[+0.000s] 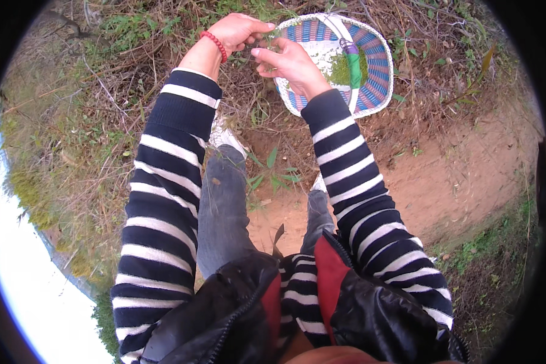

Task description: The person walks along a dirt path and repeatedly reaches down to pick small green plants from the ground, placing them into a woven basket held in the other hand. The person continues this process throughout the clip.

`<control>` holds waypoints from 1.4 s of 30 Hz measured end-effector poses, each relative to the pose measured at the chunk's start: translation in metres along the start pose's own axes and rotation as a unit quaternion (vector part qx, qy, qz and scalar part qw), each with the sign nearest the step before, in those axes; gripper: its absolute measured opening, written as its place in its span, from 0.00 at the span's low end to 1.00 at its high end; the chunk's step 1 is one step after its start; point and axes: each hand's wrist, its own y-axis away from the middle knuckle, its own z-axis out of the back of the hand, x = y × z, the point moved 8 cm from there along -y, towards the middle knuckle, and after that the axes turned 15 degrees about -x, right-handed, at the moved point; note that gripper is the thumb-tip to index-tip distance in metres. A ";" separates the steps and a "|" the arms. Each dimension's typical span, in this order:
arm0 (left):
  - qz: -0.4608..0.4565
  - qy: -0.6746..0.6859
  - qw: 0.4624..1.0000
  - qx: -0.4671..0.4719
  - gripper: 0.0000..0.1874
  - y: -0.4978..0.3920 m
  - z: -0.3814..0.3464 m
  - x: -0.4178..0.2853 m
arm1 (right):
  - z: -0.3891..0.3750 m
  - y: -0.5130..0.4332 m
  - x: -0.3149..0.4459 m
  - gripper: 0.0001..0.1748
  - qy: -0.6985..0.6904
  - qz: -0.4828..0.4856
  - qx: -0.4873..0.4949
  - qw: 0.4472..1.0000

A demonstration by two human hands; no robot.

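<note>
My left hand (pixel 239 32), with a red bead bracelet (pixel 214 44) on its wrist, reaches out at the top, its fingers partly curled. Close beside it, my right hand (pixel 293 63) has its thumb and fingers bent toward the left one. A thin green sprig (pixel 273 40) shows between the fingertips; which fingers grip it is too blurred to tell. Under and beyond my right hand stands a woven basket (pixel 380 84) in blue, pink and white. Small green leaves (pixel 339 70) lie in it on a white lining (pixel 316 51). The basket's handle (pixel 354 70) is partly wrapped in green.
Dry grass and twigs (pixel 100 86) cover the slope at left. A leafy plant (pixel 273 175) grows between my legs. Bare reddish soil (pixel 459 168) runs to the right, with a greener bank (pixel 487 264) below it. Bright sky (pixel 22 282) shows at lower left.
</note>
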 end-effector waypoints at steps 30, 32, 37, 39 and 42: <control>-0.074 0.129 0.951 -0.270 0.31 0.098 0.055 0.053 | 0.138 0.117 0.014 0.30 0.359 0.310 -0.363 0.802; -0.079 0.093 0.968 -0.221 0.27 0.120 0.026 0.061 | 0.162 0.098 -0.002 0.30 0.375 0.225 -0.383 0.814; -0.132 -0.036 0.980 -0.146 0.22 0.153 -0.044 0.048 | 0.164 0.052 -0.048 0.17 0.050 -0.009 -0.240 0.969; -0.153 -0.080 0.971 -0.163 0.21 0.161 -0.053 0.036 | 0.163 0.067 -0.032 0.17 0.094 -0.010 -0.255 0.962; -0.219 -0.152 0.938 -0.221 0.17 0.185 -0.052 0.007 | 0.155 0.135 0.005 0.16 0.035 0.004 -0.232 0.972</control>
